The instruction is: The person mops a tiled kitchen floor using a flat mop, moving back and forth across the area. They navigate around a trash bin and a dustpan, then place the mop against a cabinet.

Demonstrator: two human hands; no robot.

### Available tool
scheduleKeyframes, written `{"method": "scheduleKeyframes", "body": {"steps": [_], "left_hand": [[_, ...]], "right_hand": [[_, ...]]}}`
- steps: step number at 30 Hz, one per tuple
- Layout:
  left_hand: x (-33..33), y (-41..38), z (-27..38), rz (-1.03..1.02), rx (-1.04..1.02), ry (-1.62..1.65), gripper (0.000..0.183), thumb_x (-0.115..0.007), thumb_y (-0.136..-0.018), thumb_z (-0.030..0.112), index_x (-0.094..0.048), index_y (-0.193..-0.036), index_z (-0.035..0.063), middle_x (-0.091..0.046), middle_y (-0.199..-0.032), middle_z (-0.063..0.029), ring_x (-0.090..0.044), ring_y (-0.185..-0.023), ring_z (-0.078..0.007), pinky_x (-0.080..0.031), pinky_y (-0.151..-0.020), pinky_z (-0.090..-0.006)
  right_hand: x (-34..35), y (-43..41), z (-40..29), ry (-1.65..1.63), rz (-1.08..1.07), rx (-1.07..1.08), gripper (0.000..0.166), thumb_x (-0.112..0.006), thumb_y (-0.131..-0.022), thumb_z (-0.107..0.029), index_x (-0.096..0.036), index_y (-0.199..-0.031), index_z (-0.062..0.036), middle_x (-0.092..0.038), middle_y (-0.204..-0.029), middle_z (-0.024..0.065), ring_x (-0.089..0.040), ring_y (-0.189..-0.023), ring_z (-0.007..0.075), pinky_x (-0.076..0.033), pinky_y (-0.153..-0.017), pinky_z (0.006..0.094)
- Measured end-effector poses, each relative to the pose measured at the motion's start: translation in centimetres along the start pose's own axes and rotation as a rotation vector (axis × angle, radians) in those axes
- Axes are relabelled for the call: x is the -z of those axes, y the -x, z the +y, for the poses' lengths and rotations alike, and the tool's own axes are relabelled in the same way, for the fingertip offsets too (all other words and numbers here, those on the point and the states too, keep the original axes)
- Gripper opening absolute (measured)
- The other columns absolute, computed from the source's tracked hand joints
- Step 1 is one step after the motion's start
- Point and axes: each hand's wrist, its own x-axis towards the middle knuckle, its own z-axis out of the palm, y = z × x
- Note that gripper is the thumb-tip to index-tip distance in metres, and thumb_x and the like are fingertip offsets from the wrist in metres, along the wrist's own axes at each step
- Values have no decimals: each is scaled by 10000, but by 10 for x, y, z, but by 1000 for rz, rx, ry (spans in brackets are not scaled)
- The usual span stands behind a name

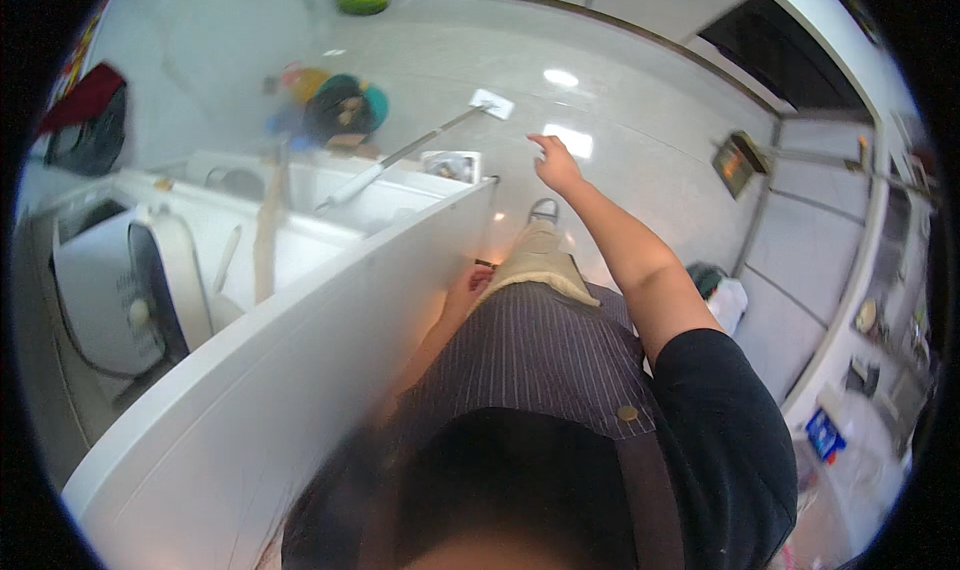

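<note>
My right hand (555, 163) reaches out over the glossy floor (637, 97) with its fingers apart and nothing in it. Beyond it lies the white flat head (492, 104) of a long-handled tool, likely a mop; its pole (409, 150) slants back to the left across a white compartment. My left hand (474, 279) is low beside a white panel (360, 300), close to my beige trousers (536, 258). A small dark thing shows at its fingertips, but whether the hand holds it is unclear. A striped apron (540, 352) covers my front.
A teal bucket (379, 106) with dark contents stands left of the flat head. A green melon-like thing (362, 1) lies by the far wall. A long-handled dustpan (739, 166) is to the right. A white-and-dark appliance (112, 292) sits behind the panel. A cluttered counter (847, 300) runs along the right.
</note>
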Motion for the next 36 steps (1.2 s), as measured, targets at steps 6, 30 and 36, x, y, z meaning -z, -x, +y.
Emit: {"method": "scheduleKeyframes", "body": {"steps": [6,30,36], "left_hand": [[-9,-1,20,13,93,-132,188,-490,-861,121,-532,-1028,45,-616,-907,-72,-569,-893,-169,-429,-801,-294],[-226,-220,139,-681,-203,-831,265,-540,-705,11,-603,-956,67,-592,-966,-134,-546,-931,-250,-424,-819,-321],[-279,-294,169,-678,-345,-857,234,-556,-683,14,-619,-904,60,-608,-937,-124,-550,-927,-264,-416,-826,-325]], "right_hand": [[88,176,196,303,64,-666,381,-480,-692,-57,-578,-1054,-126,-520,-1117,154,-493,-1048,322,-397,-913,370],[34,471,275,-283,526,-1153,335,-392,-866,-288,-576,-1038,-66,-551,-1099,168,-503,-1031,334,-390,-885,411],[57,433,300,-442,739,-1241,291,-421,-833,-208,-583,-1025,-61,-568,-1065,152,-510,-1025,306,-395,-878,421]]}}
